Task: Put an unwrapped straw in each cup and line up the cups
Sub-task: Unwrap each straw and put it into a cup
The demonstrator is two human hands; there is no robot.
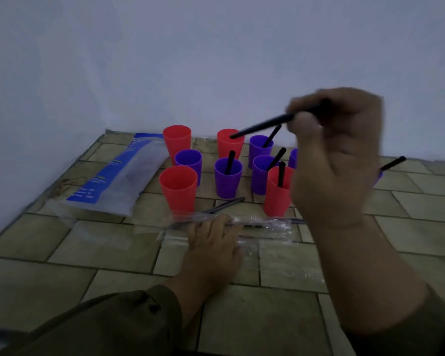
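- While the straw [262, 127] hangs slanted with its lower tip at the mouth of the red cup [228, 150] in the back row, close to the wall [216, 60], the job is to get that tip inside the rim before letting go.
- Its upper end is pinched in the curled fingers of the right hand [337, 155], raised above the right side of the cluster. The hand is blurred, so I cannot tell which fingers do the pinching.
- Judging by the slant, the straw should be tipped nearer upright as it goes down, so the tip meets the cup's bottom and not its side. These cups look light and easy to knock over.
- Release should wait until the tip is well below the rim; the straw should then lean on the rim, as those in the filled cups [228, 178] do.
- That hand hangs over cups that already hold straws, so drawing it back upward looks safer than sweeping sideways.
- Three empty cups [178, 188] stand at the left of the cluster, so more straws will be needed.
- Nearer the person, the left hand [213, 242] lies on the wrappers [265, 227], fingers loosely spread and gripping nothing that I can see.
- One more straw, the spare [224, 204], lies on the floor [113, 253] just in front of the cups.
- Further left, a bag [118, 176] lies near the floor's back-left corner.
- The cups stand in a loose cluster, not yet lined up.
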